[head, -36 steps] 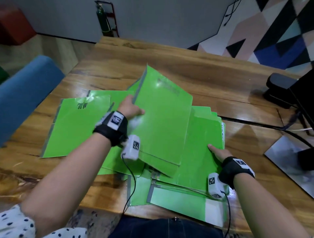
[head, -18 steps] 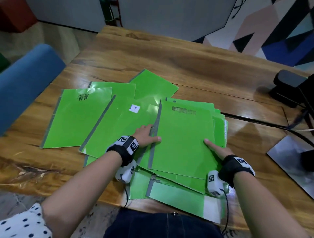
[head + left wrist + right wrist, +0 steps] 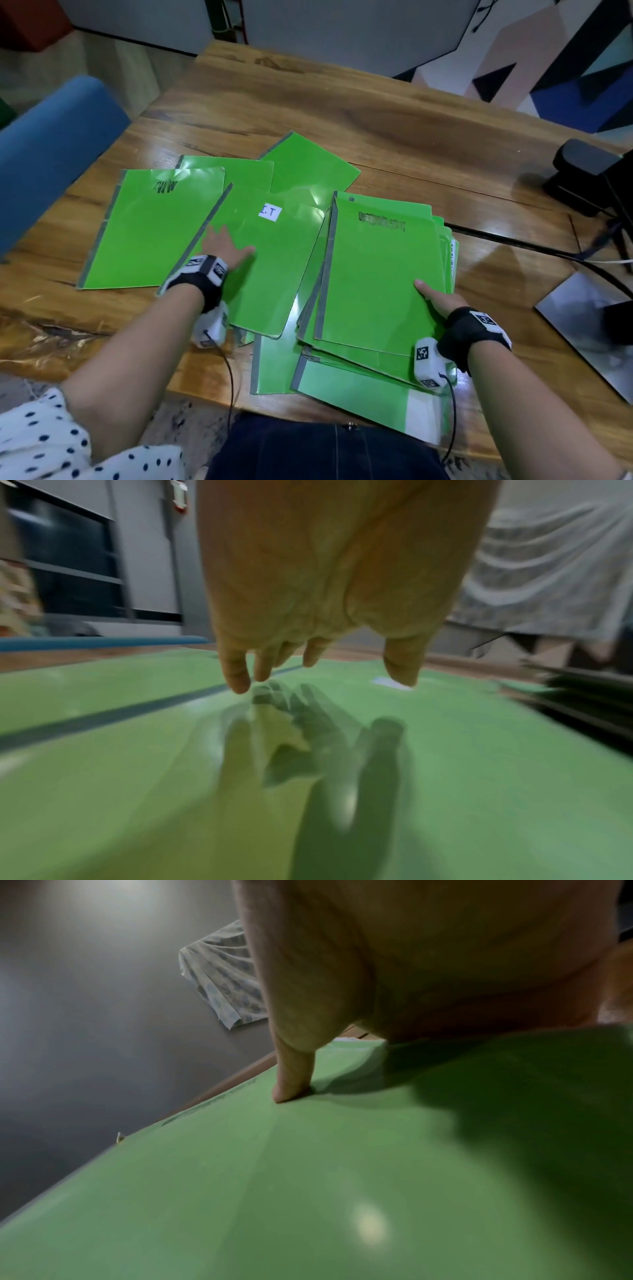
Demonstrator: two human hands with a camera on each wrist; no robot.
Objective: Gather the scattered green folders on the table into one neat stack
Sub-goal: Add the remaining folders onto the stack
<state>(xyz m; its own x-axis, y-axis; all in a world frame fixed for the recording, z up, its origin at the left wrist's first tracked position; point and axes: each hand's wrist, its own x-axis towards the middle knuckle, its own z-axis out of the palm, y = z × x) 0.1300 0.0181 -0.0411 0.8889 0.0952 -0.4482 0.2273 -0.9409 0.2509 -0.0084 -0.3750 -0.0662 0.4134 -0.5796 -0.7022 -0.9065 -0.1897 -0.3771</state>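
Several green folders lie fanned across a wooden table (image 3: 394, 113), some of them gathered into a rough stack (image 3: 376, 274) at the near right, its lowest folder (image 3: 346, 394) jutting over the table's near edge. The right hand (image 3: 442, 301) grips that stack's right edge, thumb (image 3: 291, 1080) pressed flat on the top cover while the remaining fingers are hidden beneath. The stack's top folder carries a dark, smudged title near its far edge that cannot be read. To the left, the left hand (image 3: 226, 246) sits over a folder with a white label (image 3: 270, 213) reading "I.T", fingers (image 3: 236, 669) spread and relaxed, holding nothing; the wrist view shows the fingertips just above their reflection in the glossy cover. Farther left lies a folder with a black scribble (image 3: 166, 187) near its far edge, illegible. Two more folders (image 3: 308, 164) peek out behind these. A blue chair (image 3: 51, 147) stands at far left; a black cable (image 3: 513, 240) crosses the table at right.
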